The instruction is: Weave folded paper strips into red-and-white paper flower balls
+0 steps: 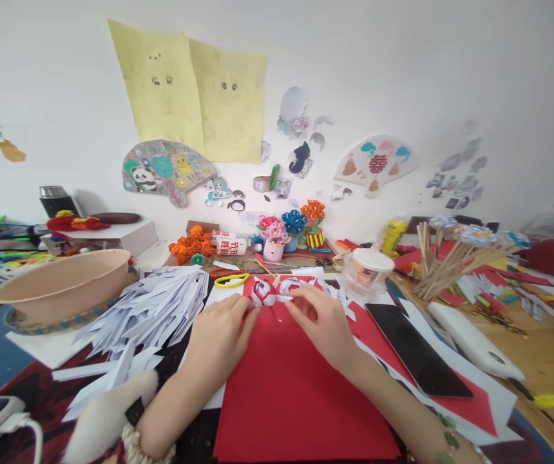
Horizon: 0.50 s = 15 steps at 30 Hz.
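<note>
A small red and white paper flower (263,292) is between my two hands, above a stack of red paper (296,393). My left hand (223,325) is closed in a pinch at the flower's left side; its fingertips are partly hidden. From the right, the thumb and forefinger of my right hand (324,324) close on the end of a white paper strip (283,298) that sticks out of the flower. Another red and white paper flower (292,285) lies just behind my right fingers. Yellow-handled scissors (231,280) lie beyond my left hand.
To the left are a pile of folded white paper strips (161,303) and a beige basin (64,280). A black phone (417,348), a white power bank (475,341) and a lidded plastic cup (368,270) are on the right. Potted craft flowers (273,235) stand by the wall.
</note>
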Tool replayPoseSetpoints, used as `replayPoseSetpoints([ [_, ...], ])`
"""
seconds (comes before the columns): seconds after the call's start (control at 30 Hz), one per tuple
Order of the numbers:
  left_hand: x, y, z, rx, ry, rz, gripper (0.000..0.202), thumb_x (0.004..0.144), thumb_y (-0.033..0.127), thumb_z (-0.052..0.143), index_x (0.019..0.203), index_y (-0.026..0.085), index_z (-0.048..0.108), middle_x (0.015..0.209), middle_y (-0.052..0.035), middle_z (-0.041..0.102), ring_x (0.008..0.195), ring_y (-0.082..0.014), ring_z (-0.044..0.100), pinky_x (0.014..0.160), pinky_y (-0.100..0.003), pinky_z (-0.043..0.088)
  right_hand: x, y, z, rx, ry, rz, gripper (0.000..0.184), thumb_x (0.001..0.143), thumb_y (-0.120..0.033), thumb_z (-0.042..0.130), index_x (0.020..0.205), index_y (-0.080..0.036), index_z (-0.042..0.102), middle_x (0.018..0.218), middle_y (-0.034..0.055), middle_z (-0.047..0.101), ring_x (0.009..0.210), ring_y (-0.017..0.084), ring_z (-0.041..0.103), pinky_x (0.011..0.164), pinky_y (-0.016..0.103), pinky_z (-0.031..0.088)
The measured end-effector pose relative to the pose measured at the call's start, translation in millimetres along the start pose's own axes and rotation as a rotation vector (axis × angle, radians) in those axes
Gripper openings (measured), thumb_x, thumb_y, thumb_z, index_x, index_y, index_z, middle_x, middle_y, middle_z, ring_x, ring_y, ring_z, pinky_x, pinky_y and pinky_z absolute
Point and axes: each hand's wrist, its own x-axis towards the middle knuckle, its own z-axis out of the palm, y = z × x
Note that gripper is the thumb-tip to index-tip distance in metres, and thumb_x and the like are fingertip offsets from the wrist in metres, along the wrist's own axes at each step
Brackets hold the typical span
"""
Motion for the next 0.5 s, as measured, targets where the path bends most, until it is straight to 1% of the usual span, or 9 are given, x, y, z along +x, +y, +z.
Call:
replayPoseSetpoints([
  [0.1, -1.1, 2.8, -0.7, -0.031, 0.026, -0.005, 0.028, 0.098, 0.03, 0.043, 0.076, 0.019, 0.058, 0.076, -0.0017, 0.067, 0.062, -0.0147, 0.06, 0.059, -0.026, 0.037, 0.9, -1.1, -0.6, 0.017, -0.011, -0.023, 0.015, 0.094, -0.032, 0.055, 0.09, -0.02, 0.063, 0.076, -0.0002, 0.064, 0.055, 0.012, 0.055, 0.054, 0.024, 0.043],
  [0.2, -2.0, 4.0, -1.3, -0.053, 0.062, 0.021, 0.027, 0.098, 0.029, 0.044, 0.075, 0.019, 0.056, 0.073, -0.0013, 0.065, 0.061, -0.0143, 0.059, 0.058, -0.025, 0.037, 1.2, -2.1, -0.5, 0.05, -0.041, -0.038, 0.016, 0.093, -0.034, 0.057, 0.091, -0.02, 0.065, 0.075, 0.0005, 0.066, 0.054, 0.012, 0.054, 0.053, 0.023, 0.044],
  [0.37, -2.4, 6.0, -0.4, -0.049, 0.152, 0.144, 0.025, 0.098, 0.026, 0.047, 0.077, 0.019, 0.058, 0.071, -0.0006, 0.063, 0.062, -0.0153, 0.057, 0.061, -0.027, 0.038, 0.8, -2.2, 0.4, 0.092, -0.086, -0.033, 0.021, 0.094, -0.037, 0.057, 0.096, -0.02, 0.068, 0.087, 0.0037, 0.072, 0.056, 0.012, 0.056, 0.053, 0.024, 0.046],
  [0.5, -3.2, 9.3, -0.1, -0.033, 0.234, 0.232, 0.022, 0.098, 0.023, 0.048, 0.079, 0.018, 0.059, 0.072, -0.0013, 0.062, 0.067, -0.0162, 0.056, 0.062, -0.028, 0.038, -0.3, -2.8, 0.8, 0.141, -0.118, -0.059, 0.023, 0.096, -0.036, 0.054, 0.097, -0.019, 0.07, 0.086, 0.0054, 0.073, 0.062, 0.015, 0.061, 0.055, 0.025, 0.048],
])
